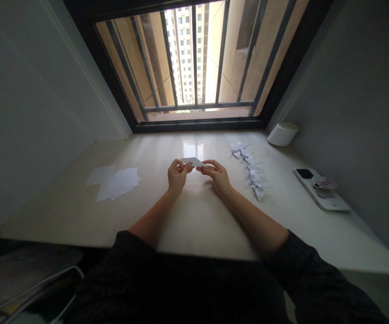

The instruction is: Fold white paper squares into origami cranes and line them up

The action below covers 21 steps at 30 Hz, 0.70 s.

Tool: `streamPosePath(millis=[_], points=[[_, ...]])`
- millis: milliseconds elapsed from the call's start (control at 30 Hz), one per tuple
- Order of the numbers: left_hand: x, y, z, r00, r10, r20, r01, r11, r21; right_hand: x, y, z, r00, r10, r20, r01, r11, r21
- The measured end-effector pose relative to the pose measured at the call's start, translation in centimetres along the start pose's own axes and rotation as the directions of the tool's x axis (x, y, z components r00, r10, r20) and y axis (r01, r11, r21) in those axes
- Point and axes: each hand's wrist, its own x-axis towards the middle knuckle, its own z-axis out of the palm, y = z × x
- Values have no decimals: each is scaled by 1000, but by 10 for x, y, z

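Over the middle of the pale tabletop [197, 220], a piece of folded white paper [191, 161] sits between the two hands. Its long axis runs mostly side to side across the view, sloping down slightly toward the right hand, and its narrow, pointed end faces left. The left hand [177, 175] has a closed grip, pinching the paper's near edge between thumb and fingers. The right hand [217, 176] also has a closed grip, pinching the right end of the paper. The fingertips of the two hands come close together, with only a short stretch of paper showing between them. Both forearms reach forward from dark sleeves [295, 256].

Well left of the left hand lies a loose pile of white paper sheets [118, 183], overlapping at different angles. Just beyond and to the right of the right hand, a line of small folded paper cranes [252, 173] runs from the far side of the tabletop toward the near side. Farther right, a white phone [320, 191] lies at an angle with a round pink-and-white item [324, 182] on it. A white cylindrical tub [282, 134] stands in the far right corner, below a barred window [194, 58] that looks out on a tall building [181, 49].
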Motion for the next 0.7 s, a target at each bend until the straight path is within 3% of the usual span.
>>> streamPosePath(millis=[267, 533, 700], points=[[6, -2, -7, 994, 99, 37, -102, 992, 76, 0, 0, 0, 994, -34, 105, 40, 998, -52], [4, -1, -10, 976, 196, 91, -216, 889, 403, 0, -4, -2, 940, -61, 335, 104, 988, -112], [4, 5, -14, 966, 205, 156, -256, 837, 485, -2, -7, 3, 964, -73, 256, 93, 993, -70]])
